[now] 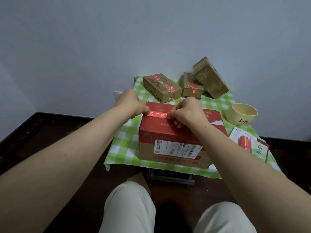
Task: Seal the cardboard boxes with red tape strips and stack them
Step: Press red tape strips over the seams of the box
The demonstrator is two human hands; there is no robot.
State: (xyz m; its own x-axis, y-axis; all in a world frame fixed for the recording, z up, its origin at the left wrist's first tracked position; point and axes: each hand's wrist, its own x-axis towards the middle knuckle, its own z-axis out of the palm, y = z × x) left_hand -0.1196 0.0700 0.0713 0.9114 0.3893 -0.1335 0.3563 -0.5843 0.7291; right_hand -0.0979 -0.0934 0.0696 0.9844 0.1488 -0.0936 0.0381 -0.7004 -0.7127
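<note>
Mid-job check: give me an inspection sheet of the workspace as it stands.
Surface: green checked cloth.
Job's things: large red-topped box in front; red tape strip over its top; CARSLAN box and smaller brown box behind, both red-stripped; wrapped box tilted against one; spare strip at right.
Clutter: beige bowl, green-printed packet.
Grippers: left hand and right hand each pinch a strip end.
Cables: nothing seen.
Surroundings: pale wall, dark floor, wall socket.

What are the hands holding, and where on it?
A red tape strip, pinched at its ends: left hand on the left end, right hand on the right, over the red box.
</note>
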